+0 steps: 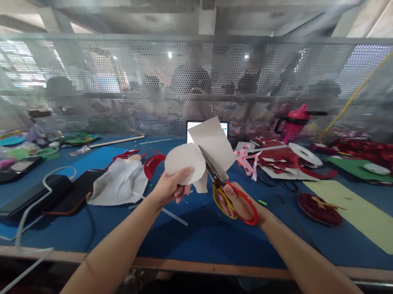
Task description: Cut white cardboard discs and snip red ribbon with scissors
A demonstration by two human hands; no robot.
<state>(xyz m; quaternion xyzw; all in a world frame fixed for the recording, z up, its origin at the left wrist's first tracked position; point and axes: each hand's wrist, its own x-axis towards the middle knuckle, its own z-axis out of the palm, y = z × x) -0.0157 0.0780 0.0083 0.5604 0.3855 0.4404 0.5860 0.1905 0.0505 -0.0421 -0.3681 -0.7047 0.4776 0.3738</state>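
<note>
In the head view, my left hand grips a sheet of white paper by its rounded, cut part, thumb on top and fingers underneath. My right hand holds scissors with one red and one yellow handle loop. Their blades point up and left and lie at the paper, between the rounded part and a squarish flap at the upper right. A narrow strip of paper hangs below the blades. Both hands are above the blue table, near its middle.
Left of my hands lie a white cloth, a phone and a dark case with a white cable. A pink glue gun, red scraps, a ribbon spool, a pink bottle and yellow card are at right. A perforated metal screen stands behind.
</note>
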